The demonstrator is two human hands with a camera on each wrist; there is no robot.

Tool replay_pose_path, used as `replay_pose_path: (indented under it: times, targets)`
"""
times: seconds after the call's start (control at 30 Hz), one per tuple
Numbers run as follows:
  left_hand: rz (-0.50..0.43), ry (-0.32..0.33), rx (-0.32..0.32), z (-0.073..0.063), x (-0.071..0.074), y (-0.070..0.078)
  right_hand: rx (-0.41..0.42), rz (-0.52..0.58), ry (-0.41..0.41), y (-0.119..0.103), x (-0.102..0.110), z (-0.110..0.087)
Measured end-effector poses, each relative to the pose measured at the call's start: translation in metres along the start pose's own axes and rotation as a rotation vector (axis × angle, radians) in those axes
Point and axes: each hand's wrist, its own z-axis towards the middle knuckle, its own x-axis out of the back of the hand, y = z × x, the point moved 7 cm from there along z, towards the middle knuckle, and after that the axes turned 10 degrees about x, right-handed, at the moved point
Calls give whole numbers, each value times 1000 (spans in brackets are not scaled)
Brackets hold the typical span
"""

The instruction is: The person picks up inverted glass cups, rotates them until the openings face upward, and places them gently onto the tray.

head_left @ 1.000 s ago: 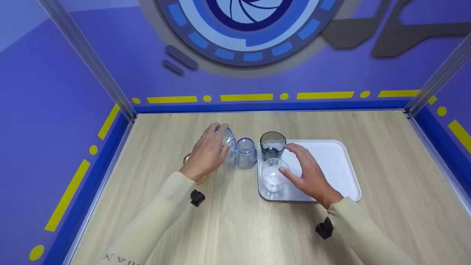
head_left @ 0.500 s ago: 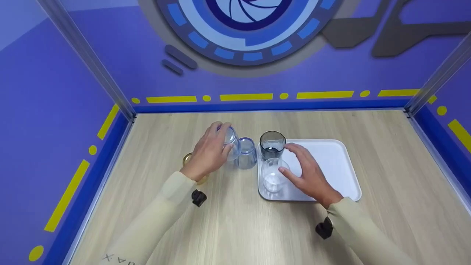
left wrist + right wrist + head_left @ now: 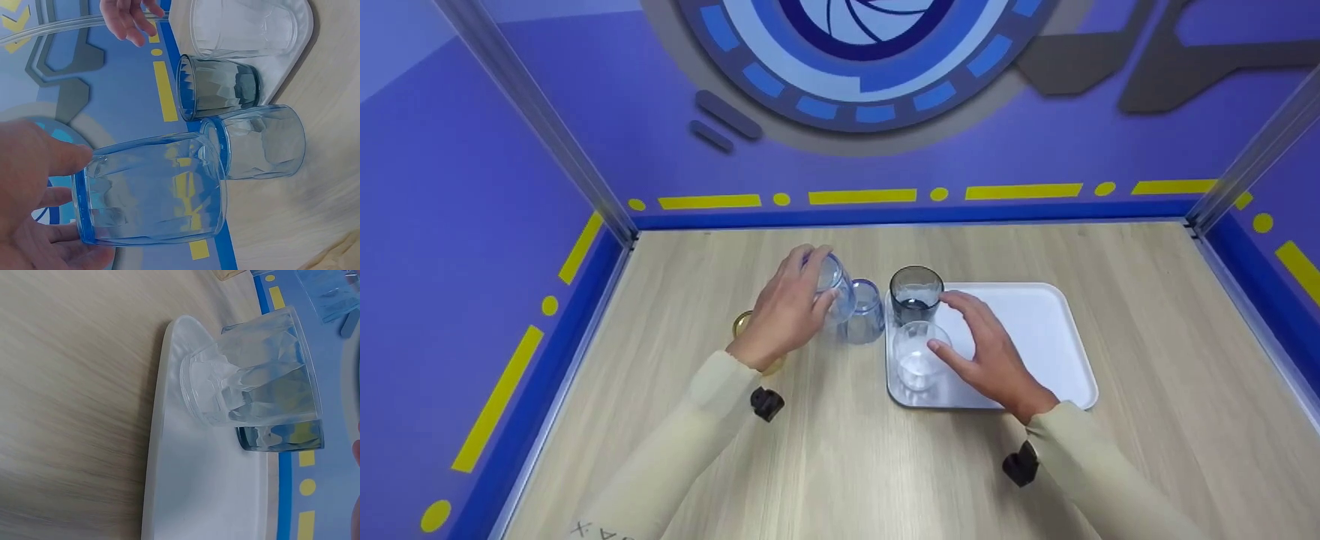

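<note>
And the left hand [image 3: 787, 306] hides most of the amber glass [image 3: 742, 322], part of the gripped blue glass [image 3: 842, 300]; sleeve lettering [image 3: 582, 529] runs off below, and the right wrist view crops the right hand [image 3: 356, 453]!

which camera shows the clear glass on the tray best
The right wrist view: there the clear glass appears large and unobstructed, its facets visible. The head view shows it smaller, with the thumb of the right hand overlapping it; the left wrist view cuts it off at the top edge.
</note>
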Motion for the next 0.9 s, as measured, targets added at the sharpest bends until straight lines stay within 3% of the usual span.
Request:
replay_pose_path:
  times: [0.53,0.9]
  targets:
    - [-26,-18,38,-2,1,-1,-22,6,-11,1,-1,0]
    - [-67,-15,25,-3,3,0,-19,10,-3,2,-1,-1]
